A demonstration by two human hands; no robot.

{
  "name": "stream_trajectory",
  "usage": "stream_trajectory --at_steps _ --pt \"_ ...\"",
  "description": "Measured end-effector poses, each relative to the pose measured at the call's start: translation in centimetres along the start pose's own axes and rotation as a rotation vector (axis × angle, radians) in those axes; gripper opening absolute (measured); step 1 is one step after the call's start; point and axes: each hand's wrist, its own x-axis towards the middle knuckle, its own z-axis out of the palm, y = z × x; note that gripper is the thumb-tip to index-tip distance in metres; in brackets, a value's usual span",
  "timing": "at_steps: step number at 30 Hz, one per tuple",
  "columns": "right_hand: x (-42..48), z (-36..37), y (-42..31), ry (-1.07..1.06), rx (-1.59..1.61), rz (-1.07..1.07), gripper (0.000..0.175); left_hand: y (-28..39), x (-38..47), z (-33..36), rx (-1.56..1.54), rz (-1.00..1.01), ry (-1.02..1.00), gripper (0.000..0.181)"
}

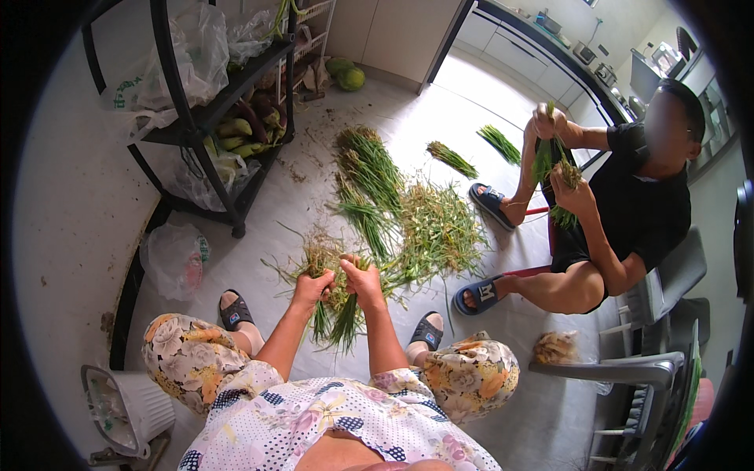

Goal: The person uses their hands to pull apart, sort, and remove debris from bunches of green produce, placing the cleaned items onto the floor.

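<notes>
My left hand (312,288) is closed around a bunch of thin green chives or similar leafy stalks, its brown rooty end upward. Close beside it, my right hand (362,279) grips another green bunch (347,327), whose leaves hang down toward me. Beyond my hands, long rooty bundles of the same greens (371,171) lie on the floor. To their right spreads a loose heap of pale and green trimmings (439,229). Farther off lie two small tidy bundles, one with brownish ends (452,159) and one greener (499,144).
A black rack (241,88) with plastic bags and eggplants stands at left. A seated co-worker (636,182) at right holds greens in both hands. Green melons (347,73) lie by the cabinet. A white bin (126,409) is at lower left, a grey stool (612,365) at lower right.
</notes>
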Motion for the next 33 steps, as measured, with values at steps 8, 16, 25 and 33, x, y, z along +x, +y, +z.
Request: stream_trajectory --at_steps 8,16,25,33 --pt "2.0 -2.8 0.6 0.302 -0.168 -0.206 0.019 0.7 -0.5 0.1 0.060 0.025 -0.011 0.008" --pt "0.2 -1.1 -0.3 0.109 -0.065 -0.076 0.016 -0.1 0.2 -0.4 -0.046 -0.001 -0.019 0.011" --pt "-0.4 0.6 -0.5 -0.036 -0.077 0.001 0.012 -0.2 0.1 -0.2 -0.103 -0.026 -0.140 0.010" --pt "0.8 -4.6 -2.2 -0.021 0.605 -0.196 0.012 -2.2 0.7 -2.1 0.049 -0.071 -0.206 0.008"
